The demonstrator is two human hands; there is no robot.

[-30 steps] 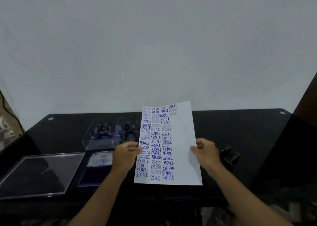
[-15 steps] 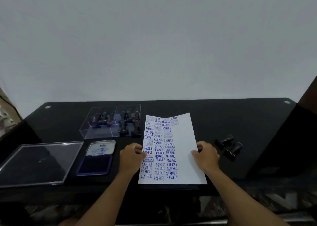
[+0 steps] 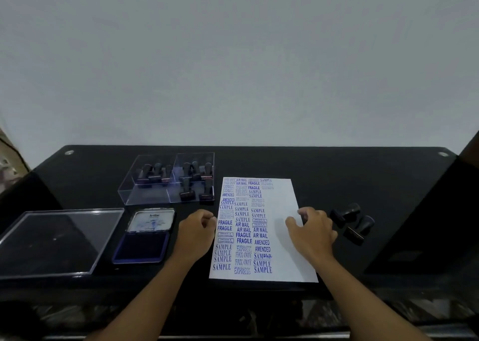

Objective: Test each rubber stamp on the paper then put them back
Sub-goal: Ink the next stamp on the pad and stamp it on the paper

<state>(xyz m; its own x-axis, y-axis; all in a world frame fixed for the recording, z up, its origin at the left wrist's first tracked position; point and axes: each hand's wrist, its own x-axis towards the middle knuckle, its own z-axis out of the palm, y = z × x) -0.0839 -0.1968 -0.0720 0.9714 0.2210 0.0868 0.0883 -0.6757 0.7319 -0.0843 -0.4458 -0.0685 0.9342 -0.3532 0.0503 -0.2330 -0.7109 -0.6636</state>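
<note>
Blurring into dark shapes, the stamps in the clear box point(image 3: 168, 182) beyond the left hand point(image 3: 196, 230) are hard to count. Both hands curl loosely at the edges of the paper point(image 3: 261, 229), lying flat between them; whether either grips it is unclear. Two loose stamps point(image 3: 352, 223) lie just beside the right hand point(image 3: 312, 233).

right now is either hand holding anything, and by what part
Both hands are at the paper, which lies flat on the table. The left hand is at its left edge, the right hand at its right edge. Whether either pinches it cannot be told.
</note>
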